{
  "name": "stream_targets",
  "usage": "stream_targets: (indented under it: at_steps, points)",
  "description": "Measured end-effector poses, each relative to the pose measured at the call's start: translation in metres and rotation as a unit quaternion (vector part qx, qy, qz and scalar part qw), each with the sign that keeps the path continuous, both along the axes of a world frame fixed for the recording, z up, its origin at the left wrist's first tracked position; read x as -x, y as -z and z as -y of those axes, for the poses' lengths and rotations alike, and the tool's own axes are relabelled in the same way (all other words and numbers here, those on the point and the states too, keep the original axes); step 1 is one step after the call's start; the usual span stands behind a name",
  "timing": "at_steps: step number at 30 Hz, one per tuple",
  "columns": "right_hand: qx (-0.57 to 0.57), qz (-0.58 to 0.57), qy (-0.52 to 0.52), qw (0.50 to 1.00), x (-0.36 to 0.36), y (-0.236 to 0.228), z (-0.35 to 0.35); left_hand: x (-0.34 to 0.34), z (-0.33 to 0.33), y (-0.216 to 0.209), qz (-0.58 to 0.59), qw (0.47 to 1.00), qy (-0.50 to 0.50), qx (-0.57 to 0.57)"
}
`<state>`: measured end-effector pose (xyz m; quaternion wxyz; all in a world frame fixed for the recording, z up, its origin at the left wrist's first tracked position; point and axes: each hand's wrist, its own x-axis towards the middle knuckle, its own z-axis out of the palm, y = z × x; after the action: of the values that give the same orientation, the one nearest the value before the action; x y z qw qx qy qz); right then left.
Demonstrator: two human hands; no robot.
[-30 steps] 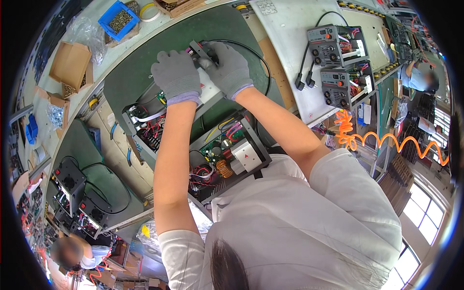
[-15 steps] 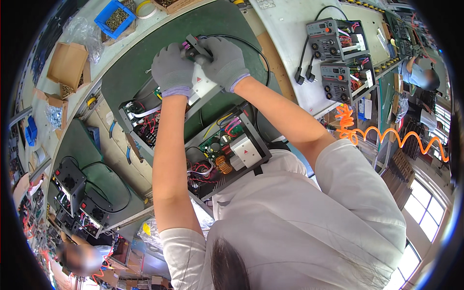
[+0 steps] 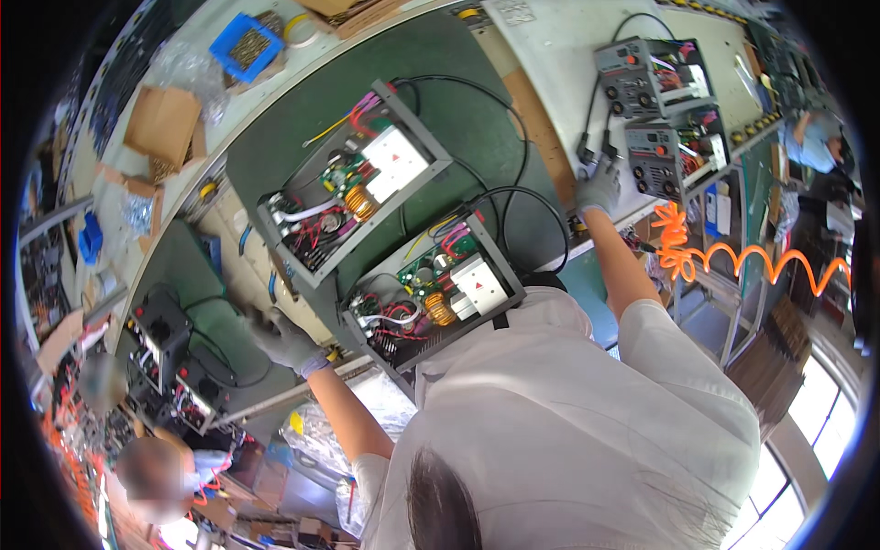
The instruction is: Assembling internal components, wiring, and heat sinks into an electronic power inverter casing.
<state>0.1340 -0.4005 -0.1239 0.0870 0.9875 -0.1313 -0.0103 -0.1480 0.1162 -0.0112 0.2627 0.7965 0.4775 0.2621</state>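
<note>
- Head view: the right hand, in a grey glove, is near the edge of the white counter. It points at two black plugs lying there. It is too small to tell if its fingers pinch a plug or just rest close by.
- The left hand is well apart, near a blue-handled tool. Its fingers look loosely spread, and nothing shows in them.
- Between the hands, the far power unit lies on the green mat. The near power unit is by the person's tummy. Both open sides face up, perhaps so the wires and coils are easy to get at.
- The stacked-looking pair of power units sits right of the plugs, maybe to leave the middle free.
</note>
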Motion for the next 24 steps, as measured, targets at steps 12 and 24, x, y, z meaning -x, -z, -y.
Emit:
stream_targets:
  at_steps: [12, 24]
  points:
    - [-0.01, -0.163, -0.012, 0.986, -0.023, 0.014, 0.062, 0.136, 0.046, 0.146, -0.187, 0.946, -0.013, 0.266]
    - [-0.221, -0.118, -0.058, 0.966, -0.018, 0.026, 0.059, 0.144, 0.015, 0.182, -0.268, 0.913, 0.028, 0.308]
